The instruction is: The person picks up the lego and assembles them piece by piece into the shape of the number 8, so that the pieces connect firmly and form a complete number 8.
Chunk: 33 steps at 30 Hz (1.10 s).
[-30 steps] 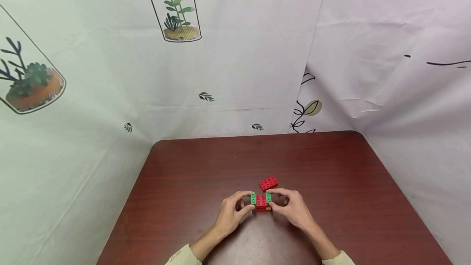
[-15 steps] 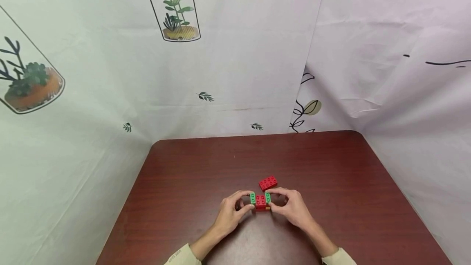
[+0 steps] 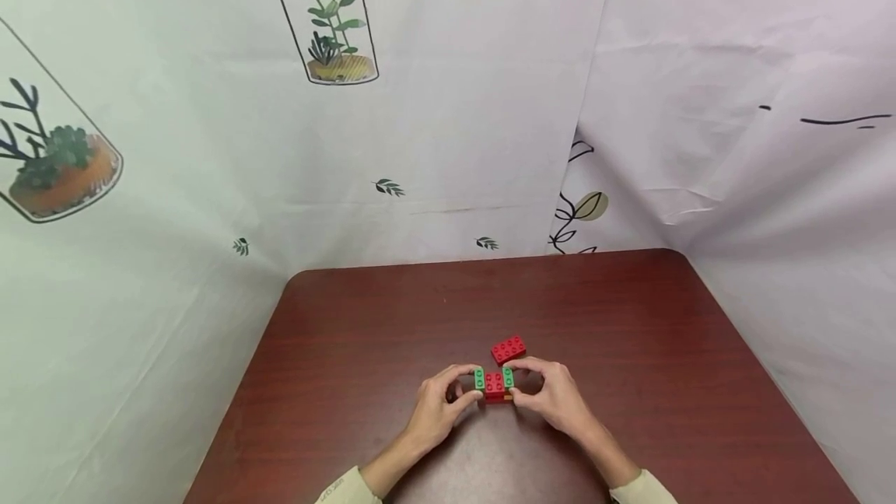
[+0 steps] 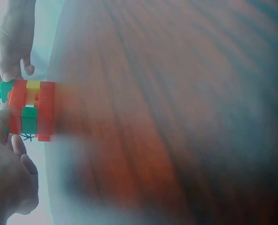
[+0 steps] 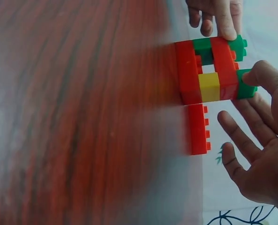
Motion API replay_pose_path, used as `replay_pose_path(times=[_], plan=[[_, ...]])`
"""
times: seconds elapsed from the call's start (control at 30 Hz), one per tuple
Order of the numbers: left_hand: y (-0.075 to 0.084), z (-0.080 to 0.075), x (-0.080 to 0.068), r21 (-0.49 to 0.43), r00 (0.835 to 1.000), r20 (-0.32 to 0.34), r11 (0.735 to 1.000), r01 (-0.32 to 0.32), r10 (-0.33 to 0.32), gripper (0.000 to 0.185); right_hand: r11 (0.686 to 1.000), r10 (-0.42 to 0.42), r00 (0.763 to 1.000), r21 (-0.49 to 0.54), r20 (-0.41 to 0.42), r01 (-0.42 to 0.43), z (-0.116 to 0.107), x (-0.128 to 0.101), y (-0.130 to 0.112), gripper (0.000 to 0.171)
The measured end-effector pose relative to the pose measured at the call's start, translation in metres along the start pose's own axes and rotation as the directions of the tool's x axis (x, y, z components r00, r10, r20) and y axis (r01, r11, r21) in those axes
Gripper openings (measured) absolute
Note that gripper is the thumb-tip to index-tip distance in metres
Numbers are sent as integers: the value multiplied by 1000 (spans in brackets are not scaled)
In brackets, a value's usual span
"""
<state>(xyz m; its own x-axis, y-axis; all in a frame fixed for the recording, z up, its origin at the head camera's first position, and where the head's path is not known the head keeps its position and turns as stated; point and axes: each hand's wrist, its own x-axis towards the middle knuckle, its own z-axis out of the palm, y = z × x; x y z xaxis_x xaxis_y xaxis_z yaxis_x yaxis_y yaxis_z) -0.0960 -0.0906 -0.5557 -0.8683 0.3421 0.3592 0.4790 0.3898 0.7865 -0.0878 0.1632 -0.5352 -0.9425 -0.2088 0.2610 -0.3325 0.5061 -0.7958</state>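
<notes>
A small stack of toy building blocks stands on the table between both hands. Its bottom is a red block [image 5: 188, 72]. A yellow block [image 5: 209, 87] and a green block [image 4: 29, 120] sit above that with a gap between them, under a second red block [image 3: 494, 384]. Two green blocks top the ends. My left hand [image 3: 435, 408] pinches the left top green block [image 3: 479, 378] between thumb and forefinger. On the other side, my right hand [image 3: 558, 395] pinches the right top green block [image 3: 508, 376] the same way, its other fingers spread in the right wrist view.
A loose red block [image 3: 508, 349], studs up, lies just beyond the stack on the dark red-brown table [image 3: 364, 325]. White cloth [image 3: 448, 138] printed with plants hangs around the table's back and sides.
</notes>
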Motion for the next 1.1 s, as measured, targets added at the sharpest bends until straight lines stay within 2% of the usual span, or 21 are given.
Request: replay_pose_path(times=[0.27,0.6,0.7,0.83,1.1], plan=[[1,1,-2,-7,999,14,999,31,-31,36,999,21,999,36,35,-23,-1,-1,-2,40],[-3,2,1,-16,1000,13,1000,17,-17,37,999,-2,999,40,39,1,-1,2,1,39],[-5,1,3,-53,1000,20,998,25,-23,31,999,-1,999,49,43,-1,0,2,2,38],[-6,-4,11,-96,999,28,994,47,-44,22,998,4,999,55,37,-6,1,3,4,38],[-20,-12,34,-80,995,42,992,94,-91,28,993,6,998,121,60,-14,4,3,8,37]])
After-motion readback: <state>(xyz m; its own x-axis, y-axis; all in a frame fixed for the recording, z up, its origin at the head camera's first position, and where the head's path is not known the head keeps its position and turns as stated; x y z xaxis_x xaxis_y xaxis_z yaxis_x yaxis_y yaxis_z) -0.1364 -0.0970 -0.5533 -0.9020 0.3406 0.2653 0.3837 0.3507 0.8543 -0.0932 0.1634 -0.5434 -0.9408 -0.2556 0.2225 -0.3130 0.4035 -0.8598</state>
